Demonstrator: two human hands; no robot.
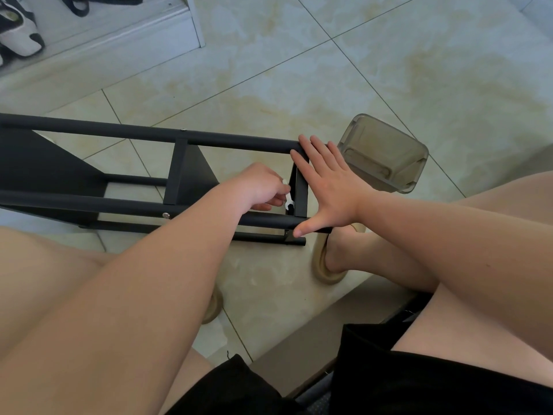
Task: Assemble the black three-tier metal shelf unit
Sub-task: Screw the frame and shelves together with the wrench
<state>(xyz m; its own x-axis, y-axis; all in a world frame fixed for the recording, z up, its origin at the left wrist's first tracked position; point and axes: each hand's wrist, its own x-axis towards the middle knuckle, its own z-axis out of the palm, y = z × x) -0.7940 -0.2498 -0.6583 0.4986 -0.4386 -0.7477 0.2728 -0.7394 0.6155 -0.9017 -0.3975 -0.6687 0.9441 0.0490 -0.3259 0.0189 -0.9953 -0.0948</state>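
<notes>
The shelf [36, 166] lies on its side on the floor [329, 70], its long poles running from the left edge of your view to an end just ahead of your knees. Your right hand [326, 181] is spread flat over that end, with straight fingers [308, 145] across the upper pole [143, 136] and the thumb on the lower pole [119, 203]. Your left hand [260, 187] reaches in between the two poles, its fingers curled round a small pale wrench [288, 202]. The wrench is set against the end crossbar [300, 193], just beside your right palm.

Beyond the upper pole, tile runs as far as a white step [119, 34] in the far left corner. Shoes [21, 34] sit on that step, well apart from the work.

On the right, a smoky see-through bin [386, 154] sits just beside your right fingertips; whether it touches the shelf end, you cannot tell.

On your side of the lower pole, your right slipper [321, 268] is planted just beside the shelf end. Your left slipper [214, 307] is partly hidden under your left forearm.
</notes>
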